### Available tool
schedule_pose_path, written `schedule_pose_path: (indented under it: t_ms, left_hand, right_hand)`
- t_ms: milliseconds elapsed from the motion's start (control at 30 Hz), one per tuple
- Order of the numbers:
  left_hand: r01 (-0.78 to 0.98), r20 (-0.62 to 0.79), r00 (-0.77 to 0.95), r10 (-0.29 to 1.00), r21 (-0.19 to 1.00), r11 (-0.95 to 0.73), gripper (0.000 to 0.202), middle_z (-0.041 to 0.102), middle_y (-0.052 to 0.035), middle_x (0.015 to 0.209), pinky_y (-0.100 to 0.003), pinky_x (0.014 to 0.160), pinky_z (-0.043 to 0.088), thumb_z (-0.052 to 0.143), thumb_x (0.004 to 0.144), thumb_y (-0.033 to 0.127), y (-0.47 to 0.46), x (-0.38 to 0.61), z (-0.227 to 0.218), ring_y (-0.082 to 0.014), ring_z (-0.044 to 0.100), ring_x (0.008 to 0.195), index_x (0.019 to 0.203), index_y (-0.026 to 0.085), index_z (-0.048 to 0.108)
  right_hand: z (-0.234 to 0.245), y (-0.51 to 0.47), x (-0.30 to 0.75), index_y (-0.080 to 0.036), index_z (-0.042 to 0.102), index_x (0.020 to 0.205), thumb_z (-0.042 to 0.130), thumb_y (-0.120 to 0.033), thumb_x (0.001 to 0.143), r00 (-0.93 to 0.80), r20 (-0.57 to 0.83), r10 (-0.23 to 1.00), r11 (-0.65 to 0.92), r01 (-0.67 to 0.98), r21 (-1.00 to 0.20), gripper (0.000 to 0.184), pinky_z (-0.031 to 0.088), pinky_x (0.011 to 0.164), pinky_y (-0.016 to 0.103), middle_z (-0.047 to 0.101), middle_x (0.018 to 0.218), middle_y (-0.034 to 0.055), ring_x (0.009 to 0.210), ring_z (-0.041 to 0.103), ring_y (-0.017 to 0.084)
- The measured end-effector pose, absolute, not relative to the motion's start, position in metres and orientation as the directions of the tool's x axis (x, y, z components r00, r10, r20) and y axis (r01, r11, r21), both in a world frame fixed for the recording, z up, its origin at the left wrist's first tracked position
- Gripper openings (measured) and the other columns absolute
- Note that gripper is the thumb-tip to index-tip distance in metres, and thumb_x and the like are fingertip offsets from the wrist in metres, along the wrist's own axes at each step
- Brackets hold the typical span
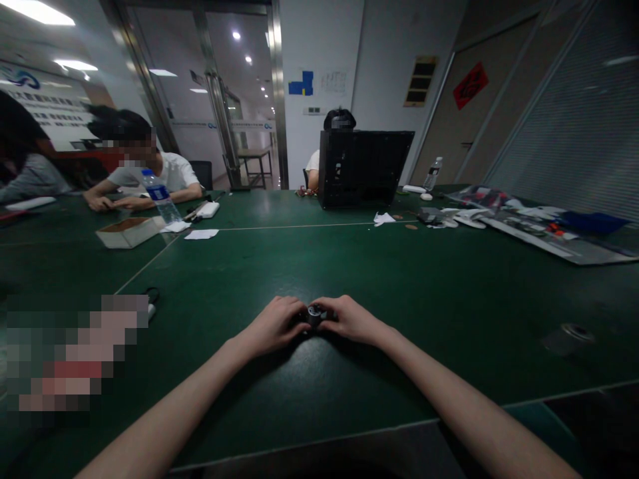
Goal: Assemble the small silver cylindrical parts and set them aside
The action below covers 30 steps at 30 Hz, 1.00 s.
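Head view | small cylinder (pixel 314 317) between left hand (pixel 278 322) and right hand (pixel 350 319) | both pinch it, fingers curled

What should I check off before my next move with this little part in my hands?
1. Both hands at the part: ok; left hand and right hand meet at the small cylindrical part from either side.
2. Top of the part in view: ok; its round end shows between the fingers.
3. Firm grip: cannot tell; the contact is partly hidden.
4. Fine detail on the part: cannot tell; too small and dim.
5. Gray cylinder out of the way: ok; it rests on the green table, well to the right.
6. Co-worker's hands apart from yours: ok; across the table at far left.
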State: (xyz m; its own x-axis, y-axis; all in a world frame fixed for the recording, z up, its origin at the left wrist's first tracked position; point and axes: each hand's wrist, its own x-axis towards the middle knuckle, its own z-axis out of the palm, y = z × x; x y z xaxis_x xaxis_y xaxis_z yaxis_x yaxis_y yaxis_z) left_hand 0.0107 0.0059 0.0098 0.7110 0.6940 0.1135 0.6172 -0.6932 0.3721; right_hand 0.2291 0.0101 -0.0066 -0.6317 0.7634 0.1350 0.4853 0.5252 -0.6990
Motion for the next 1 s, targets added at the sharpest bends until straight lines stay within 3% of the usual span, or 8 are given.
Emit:
schedule_pose_path:
  t_ms: [333,567,1000]
  left_hand:
    - [0.621,0.111,0.71,0.696,0.368,-0.692,0.019,0.061,-0.0077,0.099,-0.033,0.084,0.041,0.052,0.089,0.028,0.006,0.011,0.006,-0.0211,0.055,0.092,0.103,0.017,0.059]
    - [0.619,0.107,0.712,0.694,0.369,-0.693,0.019,0.061,-0.0075,0.1,-0.033,0.085,0.041,0.052,0.089,0.028,0.007,0.011,0.006,-0.0215,0.056,0.093,0.103,0.017,0.059]
    - [0.614,0.105,0.715,0.691,0.379,-0.692,0.018,0.061,-0.0073,0.1,-0.033,0.084,0.041,0.051,0.089,0.029,0.006,0.012,0.008,-0.0212,0.055,0.093,0.101,0.018,0.059]
  right_hand:
    - [-0.013,0.01,0.226,-0.017,0.058,0.103,0.067,-0.021,0.074,-0.566,0.136,0.813,0.46,0.481,-0.746,0.031,0.044,0.063,0.022,0.065,0.083,0.0012,0.068,0.059,0.012]
    - [-0.014,0.01,0.224,-0.018,0.057,0.1,0.073,-0.029,0.069,-0.548,0.124,0.827,0.437,0.489,-0.755,0.037,0.044,0.063,0.023,0.064,0.082,0.0,0.068,0.058,0.013]
    - [-0.018,0.013,0.226,-0.017,0.057,0.097,0.072,-0.024,0.07,-0.572,0.126,0.811,0.42,0.418,-0.806,0.032,0.042,0.06,0.021,0.062,0.077,-0.0016,0.065,0.058,0.011]
